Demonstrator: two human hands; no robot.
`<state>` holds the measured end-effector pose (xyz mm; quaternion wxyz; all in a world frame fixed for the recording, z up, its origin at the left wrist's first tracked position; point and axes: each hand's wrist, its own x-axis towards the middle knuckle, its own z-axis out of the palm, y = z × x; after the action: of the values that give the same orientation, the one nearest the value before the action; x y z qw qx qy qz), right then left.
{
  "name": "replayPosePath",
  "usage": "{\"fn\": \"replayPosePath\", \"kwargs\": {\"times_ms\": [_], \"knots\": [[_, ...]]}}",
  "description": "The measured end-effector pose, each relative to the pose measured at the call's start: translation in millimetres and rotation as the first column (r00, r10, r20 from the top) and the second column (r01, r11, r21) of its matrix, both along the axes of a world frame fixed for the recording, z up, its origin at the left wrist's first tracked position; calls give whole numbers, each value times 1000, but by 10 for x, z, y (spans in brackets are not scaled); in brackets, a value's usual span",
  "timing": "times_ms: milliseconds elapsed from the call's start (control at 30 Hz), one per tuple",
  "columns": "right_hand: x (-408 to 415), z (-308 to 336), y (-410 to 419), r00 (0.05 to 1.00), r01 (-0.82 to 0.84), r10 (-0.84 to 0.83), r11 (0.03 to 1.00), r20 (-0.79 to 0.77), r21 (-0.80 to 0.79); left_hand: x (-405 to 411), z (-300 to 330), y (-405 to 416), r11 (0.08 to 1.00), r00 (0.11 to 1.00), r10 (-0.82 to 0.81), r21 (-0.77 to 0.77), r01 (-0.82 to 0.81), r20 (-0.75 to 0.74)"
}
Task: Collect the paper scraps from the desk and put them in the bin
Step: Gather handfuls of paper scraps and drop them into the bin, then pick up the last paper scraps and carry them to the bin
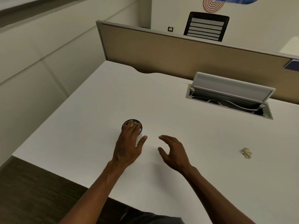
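A small round bin (125, 124) with a dark rim stands on the white desk (202, 135), left of centre. My left hand (129, 146) lies over its top, fingers stretched into the opening and touching pale paper scraps (134, 122) inside, thumb spread to the right. My right hand (174, 152) hovers just to the right of the bin, fingers loosely spread and holding nothing. One crumpled beige paper scrap (246, 153) lies alone on the desk far to the right, well beyond my right hand.
An open cable hatch (229, 97) with a raised grey lid and white cables sits at the back right of the desk. A tan partition (178, 52) closes the far edge. The desk's left edge drops to dark carpet (32, 191).
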<state>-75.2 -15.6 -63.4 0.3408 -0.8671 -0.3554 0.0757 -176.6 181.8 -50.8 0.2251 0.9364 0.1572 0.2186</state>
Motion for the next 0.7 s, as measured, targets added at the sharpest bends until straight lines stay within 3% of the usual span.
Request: {"fn": "replayPosePath", "kwargs": {"times_ms": [167,333,500,700], "knots": [[25,-229,-767,972,216,-223,970,-67,-109,137,-186,-651,968,967,-250,24,251,-57],[87,-322,-1338,927,358,-371,917,-49,-174,384,-366,-1186,920,910,-380,31,390,-165],[179,-381,-1867,876,449,-479,852,-56,-271,574,-550,-1557,859,813,-469,37,511,-344],[547,-317,-2456,782,571,-622,743,-44,-350,835,-689,-1905,807,736,-519,34,589,-434]]}}
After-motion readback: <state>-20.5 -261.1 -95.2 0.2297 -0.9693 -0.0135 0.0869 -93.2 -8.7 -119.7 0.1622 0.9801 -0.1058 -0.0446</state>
